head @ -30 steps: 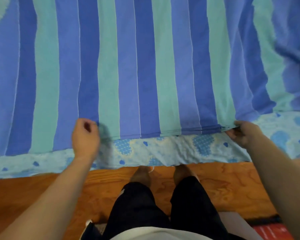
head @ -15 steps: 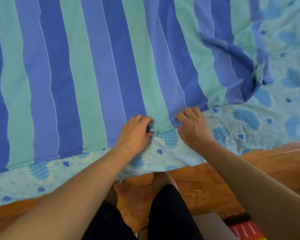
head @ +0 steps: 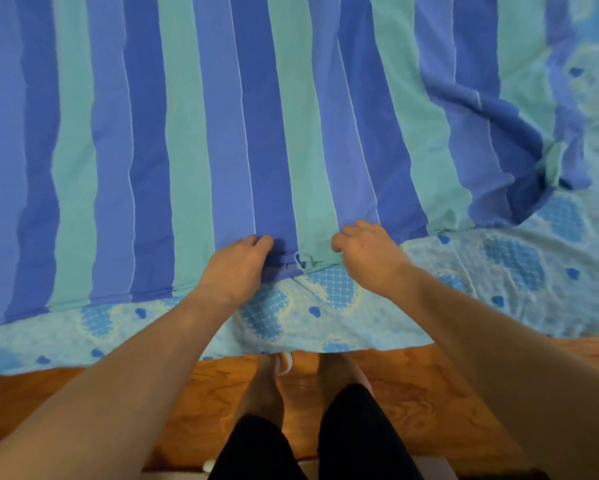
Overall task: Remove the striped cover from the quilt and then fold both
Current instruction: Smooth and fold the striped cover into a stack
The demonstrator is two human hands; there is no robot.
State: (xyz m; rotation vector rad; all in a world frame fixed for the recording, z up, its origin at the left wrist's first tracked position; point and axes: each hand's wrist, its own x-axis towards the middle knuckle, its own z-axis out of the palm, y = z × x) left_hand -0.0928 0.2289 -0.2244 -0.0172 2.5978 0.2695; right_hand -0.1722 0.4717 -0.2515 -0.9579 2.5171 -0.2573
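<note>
Cover point(head: 242, 126) lies flat on the bed sheet point(head: 499, 271), both hands, left point(head: 234, 268) and right point(head: 369, 254), pinching its near hem beside a small tie, seemingly to open it.

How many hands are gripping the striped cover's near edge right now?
2. The left hand and the right hand grip the striped cover close together at its near hem, either side of a small loop.

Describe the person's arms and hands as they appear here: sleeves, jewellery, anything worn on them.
Both forearms are bare all the way to the frame's edge, with no sleeve in view. The left hand and the right hand carry no glove, and no watch, bracelet or ring shows on the visible wrists or fingers. Nails cannot be made out.
</note>
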